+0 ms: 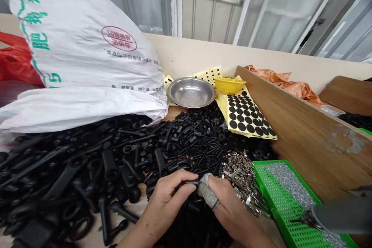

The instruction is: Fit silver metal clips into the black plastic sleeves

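My left hand [171, 197] is closed, pinching a short black cylindrical part [192, 182] between thumb and fingers. My right hand [229, 205] meets the right end of that part, its fingers pressed together. Grey fabric finger covers [207, 193] wrap its thumb and finger, and whatever is between them is hidden. Below both hands lie dark parts in shadow. Just beyond them spreads a heap of black screws and small black pieces [197, 139]. Close to my right hand is a pile of shiny metal clips [242, 178].
Long black plastic arms [66, 174] cover the left side below a white sack [95, 58]. Behind stand a steel bowl [192, 92], a yellow bowl [229, 85] and black round stickers [247, 116]. A green tray [279, 201] of small metal pieces, a blurred grey tool [343, 217] and a wooden board [293, 135] line the right.
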